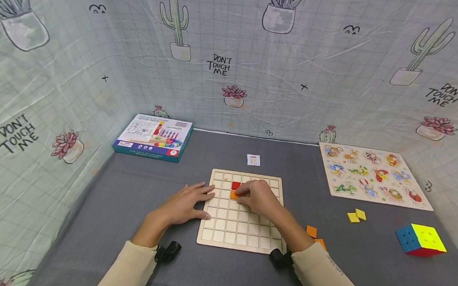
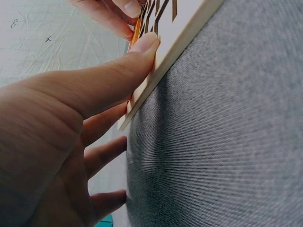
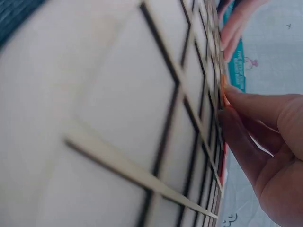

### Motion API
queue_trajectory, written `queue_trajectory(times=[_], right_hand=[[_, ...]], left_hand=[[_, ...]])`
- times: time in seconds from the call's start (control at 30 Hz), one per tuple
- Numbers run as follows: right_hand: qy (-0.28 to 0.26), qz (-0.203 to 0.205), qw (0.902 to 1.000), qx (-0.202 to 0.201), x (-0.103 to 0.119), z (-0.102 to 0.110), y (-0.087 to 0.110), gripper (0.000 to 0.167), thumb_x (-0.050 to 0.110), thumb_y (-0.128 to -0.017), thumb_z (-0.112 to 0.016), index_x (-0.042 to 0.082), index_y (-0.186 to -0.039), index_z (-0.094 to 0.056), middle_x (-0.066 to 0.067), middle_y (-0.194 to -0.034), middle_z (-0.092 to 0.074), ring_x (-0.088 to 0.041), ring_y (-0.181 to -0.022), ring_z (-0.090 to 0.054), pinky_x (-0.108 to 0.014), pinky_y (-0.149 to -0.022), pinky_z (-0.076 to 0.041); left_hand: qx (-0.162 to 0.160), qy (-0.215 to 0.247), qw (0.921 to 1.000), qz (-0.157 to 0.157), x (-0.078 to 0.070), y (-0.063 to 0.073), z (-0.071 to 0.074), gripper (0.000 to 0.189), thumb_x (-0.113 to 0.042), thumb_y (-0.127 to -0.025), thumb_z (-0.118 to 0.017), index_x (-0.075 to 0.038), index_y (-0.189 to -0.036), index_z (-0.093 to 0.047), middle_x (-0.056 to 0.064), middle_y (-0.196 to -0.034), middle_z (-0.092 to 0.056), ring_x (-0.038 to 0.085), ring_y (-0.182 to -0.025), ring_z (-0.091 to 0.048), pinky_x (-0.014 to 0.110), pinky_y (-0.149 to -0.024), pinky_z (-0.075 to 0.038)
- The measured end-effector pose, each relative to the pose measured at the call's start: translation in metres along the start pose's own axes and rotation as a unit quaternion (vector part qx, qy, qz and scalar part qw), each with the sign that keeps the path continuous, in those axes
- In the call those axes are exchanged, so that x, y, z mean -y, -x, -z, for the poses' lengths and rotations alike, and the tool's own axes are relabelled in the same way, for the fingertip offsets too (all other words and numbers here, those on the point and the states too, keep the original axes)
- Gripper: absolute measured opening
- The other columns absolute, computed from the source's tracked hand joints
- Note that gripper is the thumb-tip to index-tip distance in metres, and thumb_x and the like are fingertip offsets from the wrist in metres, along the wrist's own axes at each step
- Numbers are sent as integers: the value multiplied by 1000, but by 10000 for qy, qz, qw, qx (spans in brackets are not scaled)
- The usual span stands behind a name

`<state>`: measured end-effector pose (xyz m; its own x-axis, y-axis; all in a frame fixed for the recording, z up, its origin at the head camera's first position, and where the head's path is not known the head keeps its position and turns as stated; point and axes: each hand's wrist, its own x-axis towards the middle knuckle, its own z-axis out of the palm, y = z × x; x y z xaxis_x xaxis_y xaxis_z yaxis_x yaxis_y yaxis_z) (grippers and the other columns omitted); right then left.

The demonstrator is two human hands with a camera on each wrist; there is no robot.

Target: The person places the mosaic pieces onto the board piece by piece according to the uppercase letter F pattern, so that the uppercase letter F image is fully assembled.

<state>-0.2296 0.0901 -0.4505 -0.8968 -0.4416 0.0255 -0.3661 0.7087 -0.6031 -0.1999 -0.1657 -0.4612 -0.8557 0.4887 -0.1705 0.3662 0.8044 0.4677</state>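
A wooden grid board (image 1: 218, 236) lies flat on the grey table. My right hand (image 1: 260, 197) is over its upper middle, thumb and fingertips pinching at an orange tile (image 1: 234, 195) in a square. Directly behind that is a red tile (image 1: 235, 185), partly covered by the hand. In the right wrist view, the orange tile (image 3: 223, 84) shows at the thumb tip, and a red edge (image 3: 223, 163) appears below the fingers. My left hand (image 1: 186, 205) rests at the board's left edge with fingers spread; its thumb (image 2: 144, 45) presses on the rim from above.
Loose orange tiles (image 1: 311, 231) lie beside the right forearm, yellow tiles (image 1: 353, 217) farther right. A cube puzzle (image 1: 421, 240) and an insect picture board (image 1: 374, 175) are on the right. A small printed card (image 1: 253, 160) lies behind the board; a game box (image 1: 153, 137) sits back left.
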Motion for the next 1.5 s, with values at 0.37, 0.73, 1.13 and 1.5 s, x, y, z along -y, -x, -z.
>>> queue_trajectory(times=[0.37,0.73,1.13,1.5], right_hand=[[-91,572,9977,340,-13,54,22,31,13,-89,-78,6,-119,-76,-8,-113,-79,-22,-100,-73,-34,-84,-60],[193,52,9995,239,-48,94,62,32,15,-93,-74,7,-123,-74,-13,-121,-76,-33,-108,-71,-42,-86,-63],[127,-493,9983,287,-86,99,113,36,27,-92,-76,11,-124,-74,-12,-123,-75,-33,-109,-73,-38,-84,-63],[-106,-695,9962,522,-106,93,142,43,37,-86,-80,15,-123,-75,-8,-119,-77,-10,-93,-73,-22,-72,-57]], left_hand=[[-68,-26,10000,-42,-1,-2,0,70,-40,-89,-77,-13,-149,-53,2,-165,-41,35,-157,-30,72,-122,-19],[-70,-16,9999,-79,0,-1,-1,71,-41,-89,-76,-12,-149,-53,3,-165,-41,35,-157,-29,73,-122,-19],[-78,6,10000,-1,-4,-1,1,70,-40,-89,-77,-12,-149,-53,4,-165,-41,35,-157,-29,73,-123,-18],[-47,22,10000,45,-2,1,-1,70,-40,-89,-77,-13,-149,-53,2,-165,-41,35,-157,-29,72,-123,-18]])
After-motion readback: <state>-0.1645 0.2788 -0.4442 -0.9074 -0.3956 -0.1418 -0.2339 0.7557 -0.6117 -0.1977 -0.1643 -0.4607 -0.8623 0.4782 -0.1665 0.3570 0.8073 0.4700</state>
